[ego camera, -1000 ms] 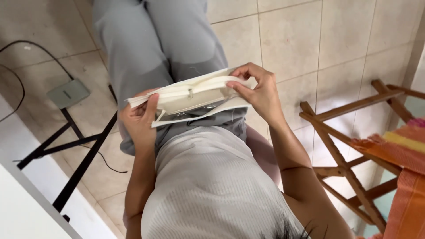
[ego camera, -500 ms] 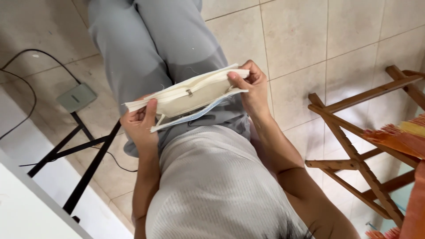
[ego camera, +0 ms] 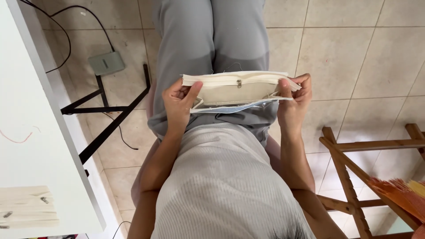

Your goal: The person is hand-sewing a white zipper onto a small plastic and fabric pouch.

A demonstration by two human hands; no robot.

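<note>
A cream fabric pouch (ego camera: 237,92) with a white zipper along its top edge is held flat over my lap. Its small metal zipper pull (ego camera: 239,83) sits near the middle. A pale blue lining edge (ego camera: 230,109) shows along the bottom. My left hand (ego camera: 179,104) grips the pouch's left end, thumb on the front. My right hand (ego camera: 293,104) pinches the right end. I am seated in grey trousers and a ribbed light top.
A white table (ego camera: 40,132) with black legs stands at the left, more zippered cream pieces (ego camera: 26,207) lying on its near corner. A grey box with cables (ego camera: 105,63) lies on the tiled floor. A wooden rack (ego camera: 354,177) with orange cloth stands at right.
The view has swung so the pouch now lies level. Both hands have kept their grip on its ends and drawn it out straight.
</note>
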